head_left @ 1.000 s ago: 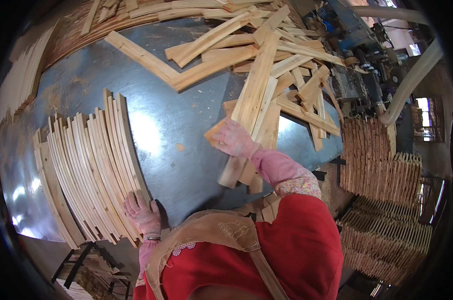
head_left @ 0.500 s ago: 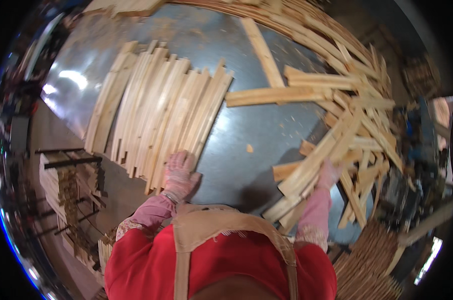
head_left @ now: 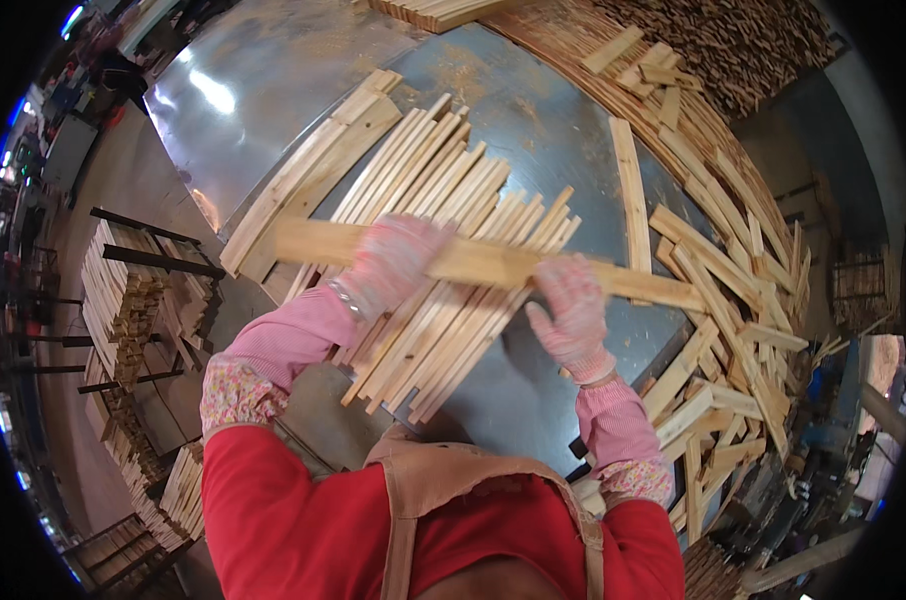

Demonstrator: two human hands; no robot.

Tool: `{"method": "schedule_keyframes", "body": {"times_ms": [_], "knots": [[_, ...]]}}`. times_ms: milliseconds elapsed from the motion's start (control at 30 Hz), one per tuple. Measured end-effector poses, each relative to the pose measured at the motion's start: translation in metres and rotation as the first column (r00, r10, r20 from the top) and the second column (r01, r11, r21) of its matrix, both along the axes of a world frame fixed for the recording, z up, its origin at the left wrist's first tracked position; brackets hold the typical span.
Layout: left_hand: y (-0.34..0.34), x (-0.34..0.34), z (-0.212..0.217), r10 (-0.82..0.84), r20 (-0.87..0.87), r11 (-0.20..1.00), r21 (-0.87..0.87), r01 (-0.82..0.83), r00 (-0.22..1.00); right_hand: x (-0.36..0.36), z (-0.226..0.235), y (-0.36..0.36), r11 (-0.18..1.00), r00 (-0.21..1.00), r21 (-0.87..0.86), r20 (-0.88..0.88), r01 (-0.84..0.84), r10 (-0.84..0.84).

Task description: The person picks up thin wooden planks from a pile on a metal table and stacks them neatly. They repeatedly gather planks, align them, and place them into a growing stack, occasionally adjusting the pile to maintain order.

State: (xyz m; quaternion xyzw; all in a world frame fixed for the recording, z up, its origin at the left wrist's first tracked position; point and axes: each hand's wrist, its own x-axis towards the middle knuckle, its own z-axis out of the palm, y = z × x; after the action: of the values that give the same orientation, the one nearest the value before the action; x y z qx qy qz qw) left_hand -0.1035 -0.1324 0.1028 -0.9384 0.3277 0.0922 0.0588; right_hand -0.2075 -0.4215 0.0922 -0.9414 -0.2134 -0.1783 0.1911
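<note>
Closest to me, my right grip (head_left: 576,305) is spread wide, thumb well apart from the fingers, its fingertips laid over the near edge of the plank (head_left: 498,262); I see no pinch there. My left grip (head_left: 395,262) is curled over the plank left of its middle, thumb out of sight, so I judge that this side bears the hold. That lopsidedness is my first worry: should my left fingers slacken, the plank could twist or its right end could dip, because my right fingers seem only to steady it.

The plank lies across the row of strips (head_left: 443,345); whether it touches them I can't tell. Brought down askew, it could knock them out of line, since they look loose and their ends are uneven. Its left end overlaps the wide boards (head_left: 313,165) and its right end reaches the edge of the jumbled heap (head_left: 738,370), so either end might snag.

The plank's long axis runs left to right across my front, the right end slightly nearer me. The strips slant from near left to far right, so it sits crosswise to them. Farther out on the metal desk (head_left: 538,95), a lone board (head_left: 628,190) points almost straight away from me.
</note>
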Motion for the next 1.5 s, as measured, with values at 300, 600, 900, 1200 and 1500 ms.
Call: {"method": "schedule_keyframes", "body": {"times_ms": [300, 600, 900, 1200, 1500], "knots": [[0.223, 0.114, -0.103, 0.865, 0.211, 0.492, -0.179, -0.852, 0.455, -0.029, -0.190, -0.098, -0.251, 0.495, 0.596, -0.788, 0.763, -0.366], [0.256, 0.130, -0.115, 0.646, 0.312, 0.743, -0.047, -0.668, 0.697, 0.024, -0.230, -0.181, -0.476, 0.480, 0.572, -0.820, 0.668, -0.311], [0.272, 0.063, -0.168, 0.432, 0.350, 0.888, -0.006, -0.459, 0.831, -0.130, -0.211, -0.055, -0.033, 0.456, 0.505, -0.804, 0.863, -0.383], [0.260, 0.063, -0.192, 0.468, 0.333, 0.882, -0.118, -0.456, 0.819, -0.122, -0.164, 0.063, 0.410, 0.450, 0.253, -0.734, 0.876, -0.509], [0.251, 0.058, -0.150, 0.686, 0.163, 0.716, -0.325, -0.618, 0.709, 0.050, -0.092, -0.096, 0.787, 0.790, -0.211, -0.095, 0.579, -0.606]]}}
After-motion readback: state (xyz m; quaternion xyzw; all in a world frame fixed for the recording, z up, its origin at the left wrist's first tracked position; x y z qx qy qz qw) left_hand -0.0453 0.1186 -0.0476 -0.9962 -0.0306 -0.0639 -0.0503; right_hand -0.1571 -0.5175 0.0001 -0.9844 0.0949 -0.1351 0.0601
